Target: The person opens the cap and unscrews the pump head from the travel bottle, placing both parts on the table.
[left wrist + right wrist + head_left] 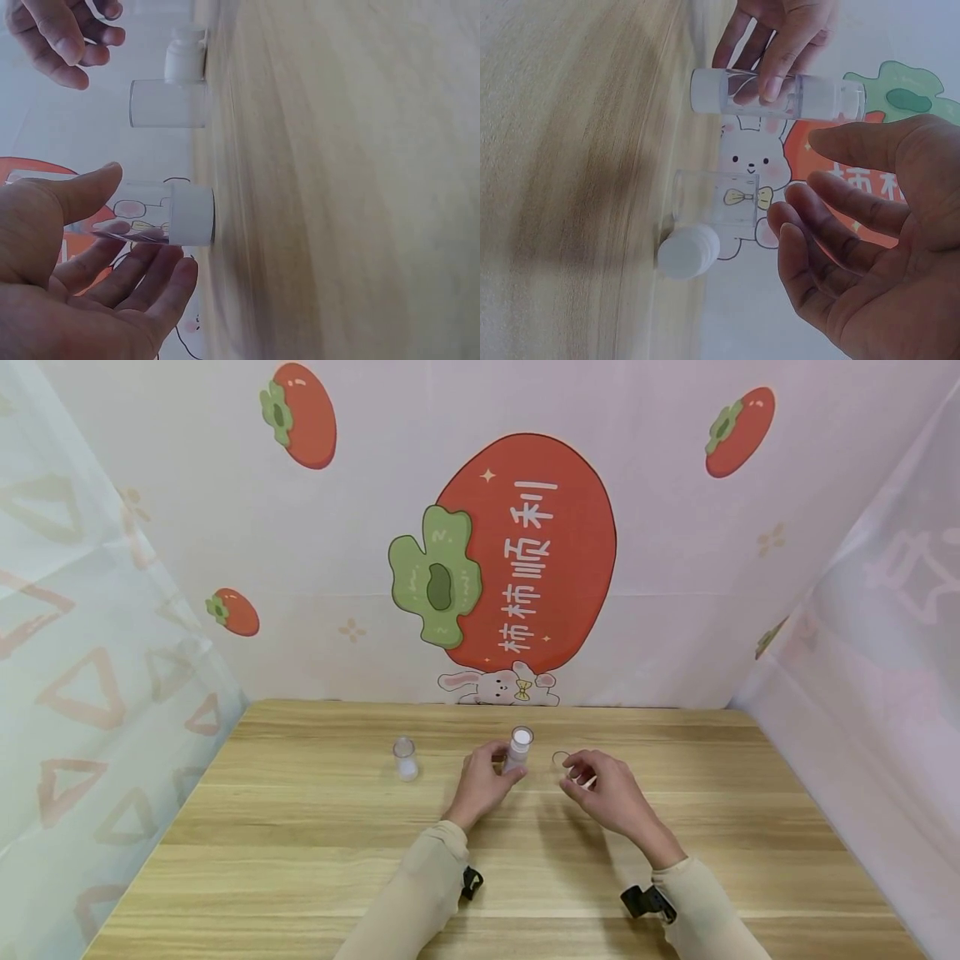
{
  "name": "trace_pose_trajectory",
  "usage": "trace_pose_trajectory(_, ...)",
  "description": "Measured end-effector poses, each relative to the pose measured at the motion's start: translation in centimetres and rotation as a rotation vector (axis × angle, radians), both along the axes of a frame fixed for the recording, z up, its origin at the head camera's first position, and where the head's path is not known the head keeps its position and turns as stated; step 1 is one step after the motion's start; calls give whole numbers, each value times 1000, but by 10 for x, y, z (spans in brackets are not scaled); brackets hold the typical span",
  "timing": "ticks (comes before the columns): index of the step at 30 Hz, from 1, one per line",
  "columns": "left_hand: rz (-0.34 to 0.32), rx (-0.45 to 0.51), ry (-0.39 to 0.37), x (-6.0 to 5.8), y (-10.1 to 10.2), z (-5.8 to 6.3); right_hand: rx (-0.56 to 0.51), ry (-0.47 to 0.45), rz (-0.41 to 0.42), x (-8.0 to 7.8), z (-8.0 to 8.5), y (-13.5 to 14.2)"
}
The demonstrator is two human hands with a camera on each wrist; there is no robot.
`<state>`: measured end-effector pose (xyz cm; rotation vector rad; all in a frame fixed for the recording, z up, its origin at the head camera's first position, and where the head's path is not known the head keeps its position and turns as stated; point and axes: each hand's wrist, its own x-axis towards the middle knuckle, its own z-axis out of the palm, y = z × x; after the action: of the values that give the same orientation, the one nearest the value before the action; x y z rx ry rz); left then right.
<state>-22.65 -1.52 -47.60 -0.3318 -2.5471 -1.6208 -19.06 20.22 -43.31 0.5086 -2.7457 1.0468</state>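
My left hand [482,782] holds a clear bottle [519,750] upright on the table, its thumb on one side and its fingers on the other. The bottle has a white base and a white upper part, plain in the right wrist view. My right hand [609,792] is off to the right with loosely bent fingers and nothing between them. Beside those fingers stands a clear, cup-like cap [716,196], partly hidden in the head view. A small white stepped piece [688,253] sits next to the cap on the table.
A second clear container [406,760] with a white lower part stands on the wooden table [322,852], left of my left hand. A printed cloth backdrop [660,610] rises behind the table's far edge, and cloth walls flank both sides.
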Motion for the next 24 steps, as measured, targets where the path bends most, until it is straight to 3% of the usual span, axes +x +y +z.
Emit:
trace_pose_trajectory(8,17,15,6,3,-3,4,-16,-22,7,0,-1,-1)
trace_pose_trajectory(16,20,26,0,8,-7,16,-18,-7,26,0,-1,-2)
trace_pose_trajectory(24,15,24,54,13,-14,21,-12,4,32,-1,-1,-4)
